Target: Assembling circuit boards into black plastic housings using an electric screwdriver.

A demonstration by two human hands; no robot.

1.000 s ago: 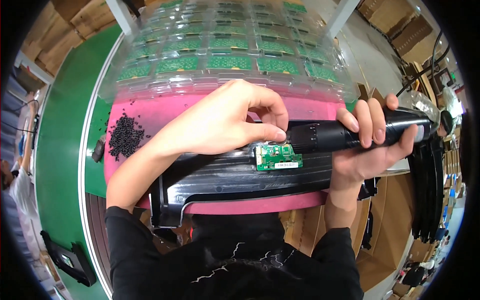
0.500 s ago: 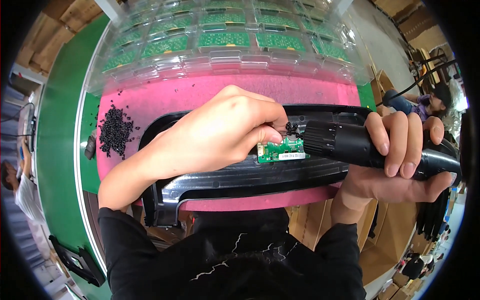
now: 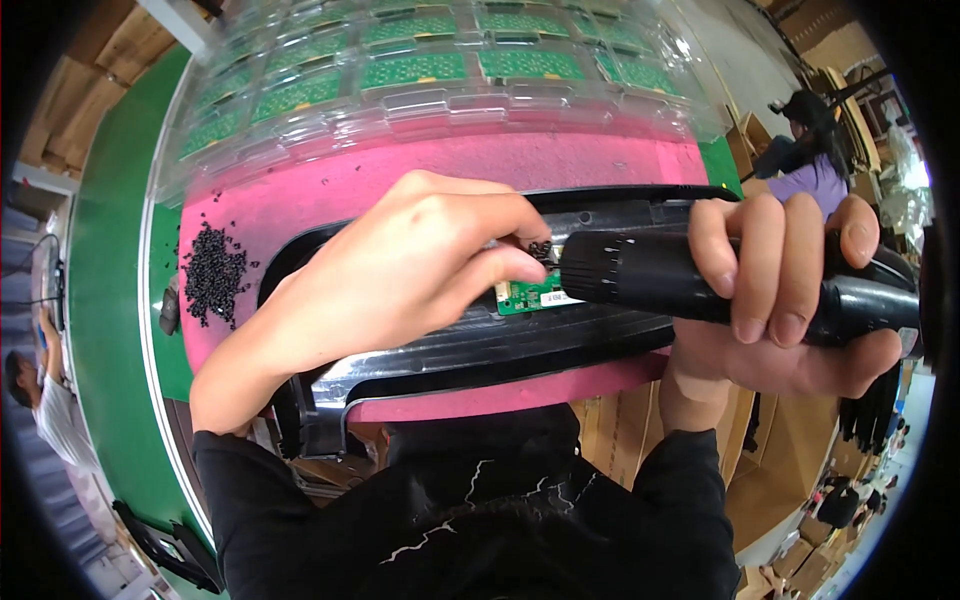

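Note:
My left hand (image 3: 400, 265) reaches in over a black plastic housing (image 3: 450, 355), thumb and forefinger pinching several small black screws (image 3: 541, 252). Just below these fingertips lies a green circuit board (image 3: 530, 298) with a white label, seated inside the housing. My right hand (image 3: 785, 290) is wrapped round a black electric screwdriver (image 3: 650, 270), held nearly level. Its ringed collar points left and comes close to the left fingertips, covering the board's right part. The driver's tip and whatever it touches are hidden.
A heap of black screws (image 3: 213, 272) lies on the pink mat (image 3: 300, 170), left of the housing. Clear plastic trays (image 3: 450, 117) of green boards stand behind. A small dark object (image 3: 170, 312) sits beside the heap. Cardboard boxes (image 3: 790, 470) stand low right; other people are further off.
The screwdriver has moved left, bringing its collar nearer my left fingertips and over more of the board. My left hand keeps its pinch on the screws. The whole view has shifted slightly.

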